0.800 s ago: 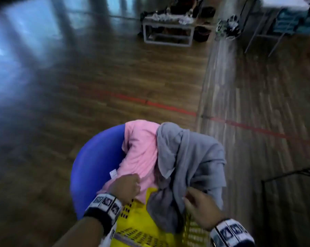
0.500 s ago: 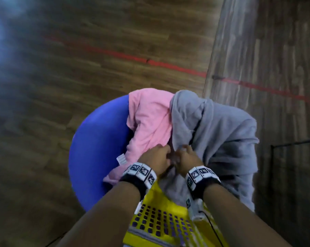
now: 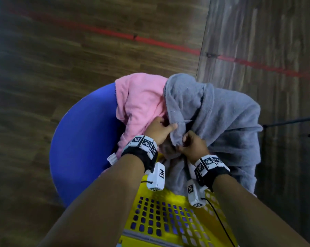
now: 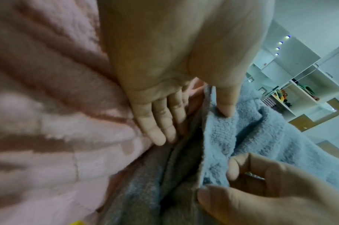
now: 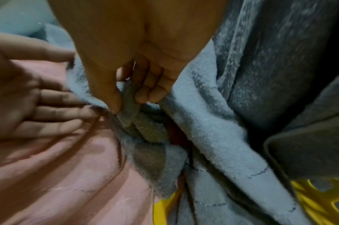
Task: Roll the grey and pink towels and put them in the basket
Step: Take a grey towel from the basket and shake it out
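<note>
The pink towel (image 3: pixel 140 104) and the grey towel (image 3: pixel 222 118) hang crumpled side by side over the far rim of the yellow perforated basket (image 3: pixel 168 220). My right hand (image 3: pixel 190 143) pinches a fold of the grey towel's edge between thumb and fingertips (image 5: pixel 141 94). My left hand (image 3: pixel 159 129) lies at the seam between the two towels. Its straight fingers (image 4: pixel 159 134) rest against the pink towel (image 4: pixel 49 106), and its thumb presses on the grey towel's hem (image 4: pixel 242 137). The towels hide the inside of the basket's far end.
The basket rests on a blue round seat or ball (image 3: pixel 83 148) on a wooden floor with a red line (image 3: pixel 150 40). A thin black stand (image 3: pixel 284 122) is at the right. White shelves (image 4: pixel 299 73) show beyond the towels.
Both hands came together at the grey towel's near edge. My left hand left the pink towel, and its thumb now lies on the grey hem. The head camera tilted down and closer.
</note>
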`<state>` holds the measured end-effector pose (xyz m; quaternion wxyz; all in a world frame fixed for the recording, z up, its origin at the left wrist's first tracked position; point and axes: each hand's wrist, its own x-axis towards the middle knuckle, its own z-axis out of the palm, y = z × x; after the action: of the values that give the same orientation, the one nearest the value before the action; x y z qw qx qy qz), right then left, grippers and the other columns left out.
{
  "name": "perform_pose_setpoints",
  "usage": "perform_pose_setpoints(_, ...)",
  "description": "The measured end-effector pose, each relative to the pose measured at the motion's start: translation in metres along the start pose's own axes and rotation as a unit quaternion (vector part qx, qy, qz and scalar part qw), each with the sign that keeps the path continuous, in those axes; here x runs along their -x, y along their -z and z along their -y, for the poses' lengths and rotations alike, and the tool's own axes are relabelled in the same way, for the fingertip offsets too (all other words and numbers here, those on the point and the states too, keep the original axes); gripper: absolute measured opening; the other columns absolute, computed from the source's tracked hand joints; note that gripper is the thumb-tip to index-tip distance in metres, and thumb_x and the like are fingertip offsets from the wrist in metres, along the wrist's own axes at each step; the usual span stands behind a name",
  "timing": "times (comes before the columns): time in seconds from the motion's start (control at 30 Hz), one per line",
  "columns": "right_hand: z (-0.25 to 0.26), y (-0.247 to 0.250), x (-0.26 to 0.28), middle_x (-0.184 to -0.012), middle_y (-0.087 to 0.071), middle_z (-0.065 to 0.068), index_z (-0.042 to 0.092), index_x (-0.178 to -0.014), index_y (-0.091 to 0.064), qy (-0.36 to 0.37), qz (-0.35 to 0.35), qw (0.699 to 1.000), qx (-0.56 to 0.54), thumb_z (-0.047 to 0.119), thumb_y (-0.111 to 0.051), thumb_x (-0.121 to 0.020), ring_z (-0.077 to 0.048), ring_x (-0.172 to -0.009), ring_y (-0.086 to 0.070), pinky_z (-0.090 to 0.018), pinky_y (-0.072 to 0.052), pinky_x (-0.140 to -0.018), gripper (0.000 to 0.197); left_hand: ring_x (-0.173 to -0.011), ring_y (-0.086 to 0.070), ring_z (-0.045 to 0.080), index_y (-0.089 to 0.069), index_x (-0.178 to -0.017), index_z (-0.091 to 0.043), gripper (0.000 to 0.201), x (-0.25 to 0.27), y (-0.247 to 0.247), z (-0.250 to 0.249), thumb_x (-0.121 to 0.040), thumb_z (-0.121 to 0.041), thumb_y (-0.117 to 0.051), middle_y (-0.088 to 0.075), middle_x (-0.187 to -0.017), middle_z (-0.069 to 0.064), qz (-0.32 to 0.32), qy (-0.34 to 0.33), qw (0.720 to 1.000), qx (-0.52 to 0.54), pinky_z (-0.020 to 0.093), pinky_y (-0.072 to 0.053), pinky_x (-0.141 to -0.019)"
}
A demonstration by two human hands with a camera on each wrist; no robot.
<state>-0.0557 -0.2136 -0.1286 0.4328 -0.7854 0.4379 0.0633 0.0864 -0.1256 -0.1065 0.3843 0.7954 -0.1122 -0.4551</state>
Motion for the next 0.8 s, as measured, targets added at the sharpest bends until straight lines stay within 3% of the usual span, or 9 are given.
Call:
perform_pose_setpoints(0.1,0.004,0.014,0.025,-0.082,-0.063,0.005,0.023,-0.091,-0.048,0.021,0.015,0.999,-0.028,0.02,-0.079,-0.069,-0.015,-0.076,-0.059,-0.02,-0.042,-0.064,0.037,-0.091,-0.067,0.034,-0.058,-0.094,-0.014,0.019,0.011,0.0,-0.018,-0.084,-0.028,-0.066,-0.07,-0.097,0.014,0.002,-0.033,0.999,-0.02,0.05,-0.055,-0.085)
perform_pose_setpoints(0.17,0.006,0.028,0.04,-0.089,-0.065,0.007,0.025,-0.1,-0.053,0.041,0.024,0.999,-0.021,0.024,-0.081,-0.069,-0.011,-0.081,-0.059,-0.021,-0.042,-0.068,0.042,-0.091,-0.067,0.037,-0.059,-0.094,-0.01,0.014,0.023,-0.001,-0.033,-0.085,-0.021,-0.059,-0.069,-0.096,0.018,-0.002,-0.053,0.998,-0.021,0.052,-0.055,-0.084)
perform_pose_setpoints(0.23,0.009,0.044,0.051,-0.094,-0.068,0.0,0.019,-0.104,-0.061,0.076,0.028,0.997,0.017,0.025,-0.079,-0.072,-0.016,-0.087,-0.062,-0.025,-0.045,-0.073,0.036,-0.089,-0.066,0.037,-0.059,-0.09,-0.011,0.012,0.04,-0.001,-0.047,-0.087,-0.02,-0.052,-0.068,-0.095,0.017,-0.021,-0.08,0.995,-0.048,0.051,-0.055,-0.083)
perform_pose_setpoints(0.33,0.018,0.073,0.064,-0.087,-0.064,-0.012,0.009,-0.09,-0.066,0.137,-0.04,0.985,0.093,0.017,-0.07,-0.076,-0.031,-0.087,-0.059,-0.03,-0.041,-0.073,0.017,-0.093,-0.063,0.037,-0.062,-0.093,-0.012,0.018,0.069,0.001,-0.065,-0.092,-0.023,-0.049,-0.069,-0.1,0.015,-0.101,-0.125,0.977,-0.141,0.044,-0.05,-0.084)
perform_pose_setpoints(0.47,0.03,0.115,0.084,-0.08,-0.055,-0.007,0.005,-0.079,-0.063,0.194,-0.143,0.97,0.031,0.008,-0.069,-0.075,-0.018,-0.079,-0.048,-0.024,-0.03,-0.07,0.007,-0.103,-0.06,0.035,-0.063,-0.11,-0.008,0.028,0.118,0.004,-0.095,-0.099,-0.022,-0.042,-0.067,-0.114,0.016,-0.188,-0.177,0.952,-0.164,0.04,-0.047,-0.088)
perform_pose_setpoints(0.57,0.038,0.151,0.101,-0.066,-0.054,-0.001,0.013,-0.071,-0.053,0.184,-0.157,0.966,-0.09,0.01,-0.062,-0.083,-0.004,-0.062,-0.046,-0.022,-0.038,-0.063,0.015,-0.1,-0.061,0.037,-0.063,-0.107,-0.007,0.026,0.155,0.008,-0.125,-0.098,-0.018,-0.041,-0.067,-0.11,0.018,-0.224,-0.21,0.945,-0.11,0.037,-0.048,-0.085)
perform_pose_setpoints(0.63,0.044,0.178,0.113,-0.066,-0.054,0.001,0.015,-0.075,-0.051,0.184,-0.148,0.96,-0.152,0.016,-0.06,-0.087,-0.008,-0.064,-0.047,-0.032,-0.042,-0.066,0.016,-0.098,-0.065,0.037,-0.065,-0.103,-0.007,0.026,0.181,0.008,-0.149,-0.097,-0.015,-0.041,-0.067,-0.107,0.019,-0.2,-0.235,0.951,-0.027,0.045,-0.054,-0.085)
perform_pose_setpoints(0.7,0.055,0.207,0.128,-0.069,-0.054,0.003,0.019,-0.078,-0.05,0.215,-0.158,0.948,-0.175,0.018,-0.06,-0.09,-0.012,-0.068,-0.049,-0.035,-0.043,-0.069,0.015,-0.09,-0.069,0.036,-0.066,-0.09,-0.012,0.027,0.21,0.004,-0.173,-0.098,-0.013,-0.039,-0.069,-0.102,0.019,-0.176,-0.255,0.949,0.05,0.049,-0.059,-0.076)
perform_pose_setpoints(0.8,0.079,0.253,0.155,-0.069,-0.053,0.006,0.021,-0.076,-0.05,0.29,-0.197,0.915,-0.199,0.015,-0.06,-0.09,-0.002,-0.063,-0.048,-0.015,-0.042,-0.064,0.018,-0.076,-0.072,0.032,-0.062,-0.087,-0.013,0.028,0.249,-0.004,-0.208,-0.1,-0.012,-0.037,-0.071,-0.096,0.02,-0.152,-0.288,0.932,0.157,0.047,-0.059,-0.069)
